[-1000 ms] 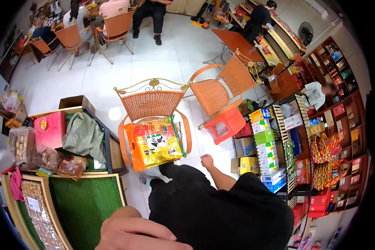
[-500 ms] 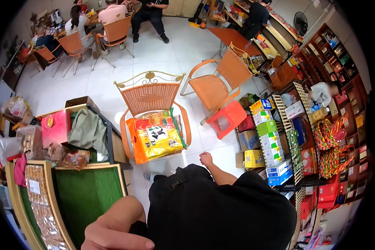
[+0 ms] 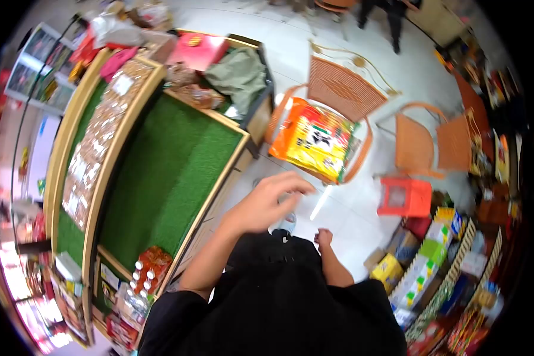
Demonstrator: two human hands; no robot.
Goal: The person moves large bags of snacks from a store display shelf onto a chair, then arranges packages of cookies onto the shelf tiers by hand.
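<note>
My left hand (image 3: 271,202) is raised in front of me, slightly blurred, with its thumb and bent fingers apart and nothing between them. It is above the floor, beside the edge of a green-lined display bin (image 3: 160,172). Lower and to the right, my right hand (image 3: 323,237) hangs with its fingers curled in, and nothing shows in it. Nearest ahead is a wicker armchair (image 3: 343,83). On its seat lie colourful yellow and orange snack packages (image 3: 320,139); neither hand touches them.
At the left, packaged goods (image 3: 104,136) line a raised wooden shelf. A green cloth (image 3: 237,77) hangs over the bin's far end. To the right are a red stool (image 3: 404,197), another wicker chair (image 3: 414,142) and stacked boxes (image 3: 421,267). A seated person's legs (image 3: 391,24) show at the back.
My view has swung left, bringing more of the green bin in and moving the chair rightward. My left hand has risen from low at the left and its fingers have spread. My right hand still hangs low.
</note>
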